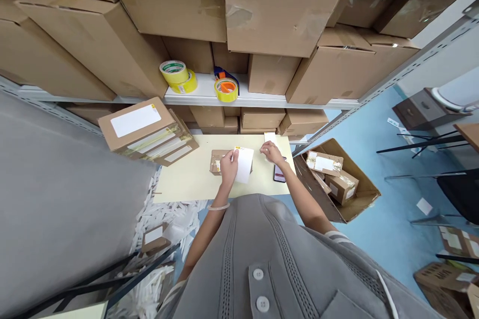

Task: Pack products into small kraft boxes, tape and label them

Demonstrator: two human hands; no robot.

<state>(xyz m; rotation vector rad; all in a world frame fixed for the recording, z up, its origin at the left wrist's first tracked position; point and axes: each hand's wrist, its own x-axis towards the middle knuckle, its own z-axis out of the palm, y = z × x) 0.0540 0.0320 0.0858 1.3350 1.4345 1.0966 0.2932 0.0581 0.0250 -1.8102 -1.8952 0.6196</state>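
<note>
The person's left hand [229, 167] is gripping a white label [245, 164], its thumb and fingers closing on the label's left edge. The label is hanging over a small carton [216, 162], which is lying on the pale tabletop [179, 182] just beneath this grip and is being partly covered by it. To the right of the grip, the right hand [272, 152] is hovering with fingertips drawn close together; whether they are pinching anything cannot be told. A white paper [270, 137] is lying just beyond the right hand, and a phone [279, 174] is resting near its wrist. Left of the grip, labelled boxes [136, 120] are standing stacked; beyond it, yellow tape rolls [174, 73] are sitting on a shelf [205, 84]. Farther right, a big open carton [316, 192] is holding parcels [341, 187].
</note>
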